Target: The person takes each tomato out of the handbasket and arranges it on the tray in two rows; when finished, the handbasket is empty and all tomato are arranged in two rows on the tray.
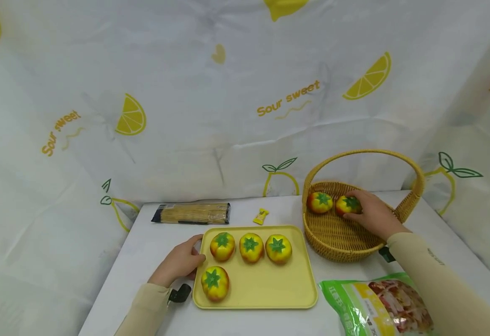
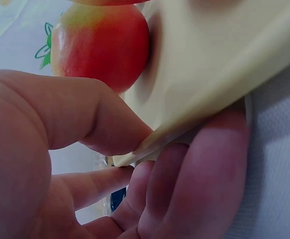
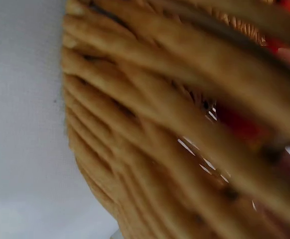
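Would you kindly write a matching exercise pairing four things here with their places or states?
1. Left hand
2. Right hand
3. Small yellow wrapped packet
4. Green-and-yellow printed plastic bag

A. Partly behind the right beige sleeve
B. Holding a round red-and-yellow fruit
C. Beside the clear-wrapped tan sticks
D. Gripping the rectangular yellow tray

Pairs: 1-D; 2-B; 3-C; 4-A

Lemon-printed white cloth (image 1: 194,65) behind; white table (image 1: 152,242)
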`<state>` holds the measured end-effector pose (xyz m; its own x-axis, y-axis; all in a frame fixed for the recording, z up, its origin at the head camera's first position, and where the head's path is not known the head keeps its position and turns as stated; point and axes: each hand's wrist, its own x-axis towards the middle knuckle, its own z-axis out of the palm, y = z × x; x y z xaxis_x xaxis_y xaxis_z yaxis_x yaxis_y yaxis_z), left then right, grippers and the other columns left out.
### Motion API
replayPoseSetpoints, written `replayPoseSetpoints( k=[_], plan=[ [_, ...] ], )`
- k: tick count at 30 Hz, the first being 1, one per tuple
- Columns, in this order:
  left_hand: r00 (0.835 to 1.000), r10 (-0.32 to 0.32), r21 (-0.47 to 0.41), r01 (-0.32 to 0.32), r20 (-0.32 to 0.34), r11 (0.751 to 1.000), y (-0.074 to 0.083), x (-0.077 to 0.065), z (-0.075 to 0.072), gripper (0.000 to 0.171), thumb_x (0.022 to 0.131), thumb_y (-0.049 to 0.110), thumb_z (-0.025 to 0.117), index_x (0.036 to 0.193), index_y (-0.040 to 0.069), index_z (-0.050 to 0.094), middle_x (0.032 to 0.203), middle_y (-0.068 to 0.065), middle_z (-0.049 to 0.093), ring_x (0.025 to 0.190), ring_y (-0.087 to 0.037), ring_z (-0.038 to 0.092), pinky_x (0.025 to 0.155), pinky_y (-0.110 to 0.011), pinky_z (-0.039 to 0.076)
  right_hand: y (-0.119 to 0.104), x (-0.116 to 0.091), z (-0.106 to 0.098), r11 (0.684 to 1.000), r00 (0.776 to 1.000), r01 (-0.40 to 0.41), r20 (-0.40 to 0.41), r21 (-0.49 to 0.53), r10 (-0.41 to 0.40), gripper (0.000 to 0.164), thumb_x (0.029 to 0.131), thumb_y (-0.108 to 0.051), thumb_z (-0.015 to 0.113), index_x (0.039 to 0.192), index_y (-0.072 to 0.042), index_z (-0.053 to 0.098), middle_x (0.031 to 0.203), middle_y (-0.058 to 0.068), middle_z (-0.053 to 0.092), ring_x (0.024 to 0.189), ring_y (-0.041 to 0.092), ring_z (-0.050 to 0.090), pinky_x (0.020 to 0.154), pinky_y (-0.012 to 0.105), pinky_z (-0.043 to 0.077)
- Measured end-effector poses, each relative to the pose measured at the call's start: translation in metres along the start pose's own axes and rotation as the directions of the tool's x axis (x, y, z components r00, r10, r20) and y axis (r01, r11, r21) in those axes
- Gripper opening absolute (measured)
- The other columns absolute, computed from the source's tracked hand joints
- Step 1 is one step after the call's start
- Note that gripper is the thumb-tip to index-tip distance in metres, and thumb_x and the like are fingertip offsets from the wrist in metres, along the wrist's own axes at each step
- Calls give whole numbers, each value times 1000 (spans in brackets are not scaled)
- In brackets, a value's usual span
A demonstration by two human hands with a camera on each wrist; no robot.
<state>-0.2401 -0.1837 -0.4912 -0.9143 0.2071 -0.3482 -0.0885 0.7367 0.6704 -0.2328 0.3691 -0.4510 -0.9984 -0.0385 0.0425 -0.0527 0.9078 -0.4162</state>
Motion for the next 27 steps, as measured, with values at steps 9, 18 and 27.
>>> replayPoseSetpoints(
  k=[9, 18, 27],
  plan=[
    [1000, 2, 1, -2, 11, 1000, -2, 2, -1, 71, 99, 21, 70, 165, 15, 44, 101, -9, 64, 71, -22, 65, 62, -33, 62, -8, -9, -7, 1000, 1000, 2, 9, -30, -2, 64, 100, -29, 79, 150, 1, 53, 156, 33, 49, 142, 58, 46, 115, 76, 39],
    [1000, -2, 8, 2, 12, 1000, -2, 2, -1, 71, 100, 22, 70, 165, 17, 44, 102, -10, 65, 73, -22, 66, 62, -33, 62, -31, -38, -23, 997, 999, 52, -12, -62, -53, 66, 96, -33, 83, 149, -3, 57, 152, 36, 50, 135, 60, 51, 108, 78, 44],
    [1000, -12, 5, 12, 10, 1000, -1, 3, 0, 70, 100, 25, 71, 165, 19, 44, 104, -9, 66, 73, -21, 67, 62, -32, 62, -75, -70, -20, 996, 994, 91, -55, -10, -91, 63, 96, -39, 84, 147, -10, 62, 146, 25, 55, 130, 49, 59, 103, 72, 52]
  ],
)
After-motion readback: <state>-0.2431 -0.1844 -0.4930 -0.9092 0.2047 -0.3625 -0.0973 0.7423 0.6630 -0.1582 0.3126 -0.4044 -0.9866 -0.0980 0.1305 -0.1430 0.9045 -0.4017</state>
